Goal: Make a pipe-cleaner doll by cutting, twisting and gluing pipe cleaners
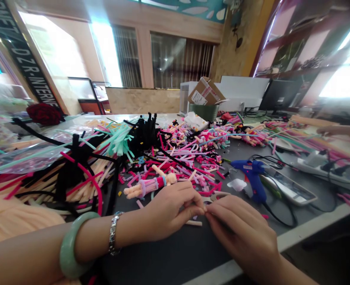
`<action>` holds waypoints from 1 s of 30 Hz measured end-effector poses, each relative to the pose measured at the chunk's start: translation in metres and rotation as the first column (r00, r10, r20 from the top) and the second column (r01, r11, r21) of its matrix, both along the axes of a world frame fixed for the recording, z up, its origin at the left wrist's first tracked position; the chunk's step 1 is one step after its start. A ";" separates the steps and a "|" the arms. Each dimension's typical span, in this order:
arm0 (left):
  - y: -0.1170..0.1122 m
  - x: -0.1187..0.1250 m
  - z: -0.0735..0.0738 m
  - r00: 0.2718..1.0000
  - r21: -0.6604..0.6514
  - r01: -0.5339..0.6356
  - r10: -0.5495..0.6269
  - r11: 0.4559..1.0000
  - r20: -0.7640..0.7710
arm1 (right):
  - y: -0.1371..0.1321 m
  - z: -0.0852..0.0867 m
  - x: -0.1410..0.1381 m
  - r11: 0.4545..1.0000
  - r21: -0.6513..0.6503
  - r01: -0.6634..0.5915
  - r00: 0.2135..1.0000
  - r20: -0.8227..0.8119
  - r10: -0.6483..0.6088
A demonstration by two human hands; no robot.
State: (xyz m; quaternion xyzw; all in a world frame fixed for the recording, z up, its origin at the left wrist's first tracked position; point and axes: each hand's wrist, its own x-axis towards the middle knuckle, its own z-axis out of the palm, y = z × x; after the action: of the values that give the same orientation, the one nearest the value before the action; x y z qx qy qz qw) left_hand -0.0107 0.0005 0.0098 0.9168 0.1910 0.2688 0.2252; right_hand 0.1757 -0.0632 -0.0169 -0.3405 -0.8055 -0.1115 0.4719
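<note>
My left hand (175,208) and my right hand (243,227) meet fingertip to fingertip above the near part of the dark table (175,257). Both are closed in a pinch. Whatever lies between the fingertips is too small and too covered to make out. Just beyond my left hand rests a small pipe-cleaner doll (151,186) in pink and lilac with pale limbs. A short pale pipe-cleaner piece (194,223) lies below the fingertips. To the right of my right hand, a blue glue gun (253,178) lies on its side, its cord trailing toward me.
Cut pink and lilac pipe cleaners (175,158) are heaped mid-table, with black bundles (145,132) and mint ones (118,138) behind. Finished dolls (216,136) pile farther back. A phone (290,184) and power strip (335,170) sit right. Another person's hand (344,132) shows at the right edge.
</note>
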 end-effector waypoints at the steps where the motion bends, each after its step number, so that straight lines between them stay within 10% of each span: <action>1: 0.000 0.000 0.000 1.000 0.001 0.002 -0.002 1.000 0.002 | 0.000 0.000 0.000 1.000 0.001 0.002 1.000 0.006 -0.002; 30: 0.000 0.002 -0.001 1.000 0.014 -0.002 0.002 1.000 -0.015 | 0.002 -0.002 -0.001 0.998 0.043 0.037 0.998 0.048 -0.039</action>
State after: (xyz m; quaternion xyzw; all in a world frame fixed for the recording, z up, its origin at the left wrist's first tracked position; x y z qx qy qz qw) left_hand -0.0089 0.0010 0.0087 0.9202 0.1918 0.2633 0.2171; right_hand 0.1749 -0.0612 -0.0189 -0.3427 -0.8076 -0.1457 0.4572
